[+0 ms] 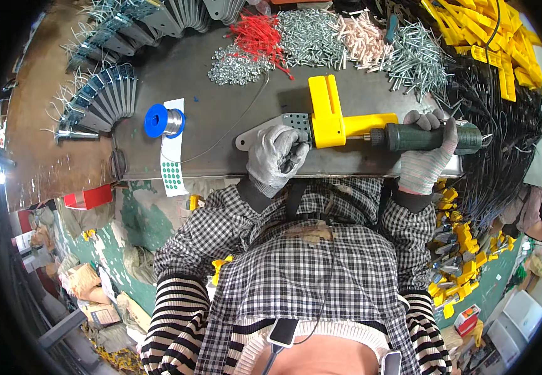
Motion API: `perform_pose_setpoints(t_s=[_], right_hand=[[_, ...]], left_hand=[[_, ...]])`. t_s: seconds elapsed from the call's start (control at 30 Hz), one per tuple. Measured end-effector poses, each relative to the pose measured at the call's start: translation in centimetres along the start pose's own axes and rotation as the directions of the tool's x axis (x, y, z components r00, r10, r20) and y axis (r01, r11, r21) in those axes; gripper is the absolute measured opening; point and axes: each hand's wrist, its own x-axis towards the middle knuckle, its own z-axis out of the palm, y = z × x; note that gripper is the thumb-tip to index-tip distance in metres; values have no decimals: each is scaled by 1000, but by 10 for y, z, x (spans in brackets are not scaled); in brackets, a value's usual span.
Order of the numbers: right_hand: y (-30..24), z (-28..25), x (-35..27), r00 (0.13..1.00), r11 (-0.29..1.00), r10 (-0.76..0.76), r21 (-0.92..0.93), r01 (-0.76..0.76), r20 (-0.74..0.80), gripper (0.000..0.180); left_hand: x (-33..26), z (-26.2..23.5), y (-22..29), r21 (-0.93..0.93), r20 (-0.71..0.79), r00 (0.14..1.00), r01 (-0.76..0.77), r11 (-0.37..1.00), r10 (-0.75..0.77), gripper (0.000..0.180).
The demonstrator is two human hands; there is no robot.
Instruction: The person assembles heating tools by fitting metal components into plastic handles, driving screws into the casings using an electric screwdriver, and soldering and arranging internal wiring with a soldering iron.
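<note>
gloved left hand (275, 154) clamps a grey perforated metal bracket (271, 128) beside the yellow plastic block (328, 115) — gloved right hand (426, 153) grips a dark green electric screwdriver (430, 136), its tip at the block.

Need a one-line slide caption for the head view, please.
Gloved left hand steadies a yellow plastic part on a metal bracket; right hand holds a green screwdriver.

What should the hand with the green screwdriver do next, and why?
Probably keep the green power screwdriver pressed straight into the yellow plastic piece. Its tip already meets that piece, the right hand grips the tool, and the left hand steadies the grey metal plate beside it.
</note>
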Motion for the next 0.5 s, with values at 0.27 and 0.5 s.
perform_pose_setpoints(t_s=[0.27,0.5], right_hand=[[3,8,-8,1000,999,-3,-32,2,-27,27],[2,11,-8,999,1000,-7,-23,6,-54,28]], left_hand=[[0,2,-4,5,-45,996,-81,997,82,25],[6,-2,4,11,64,997,-48,999,48,30]])
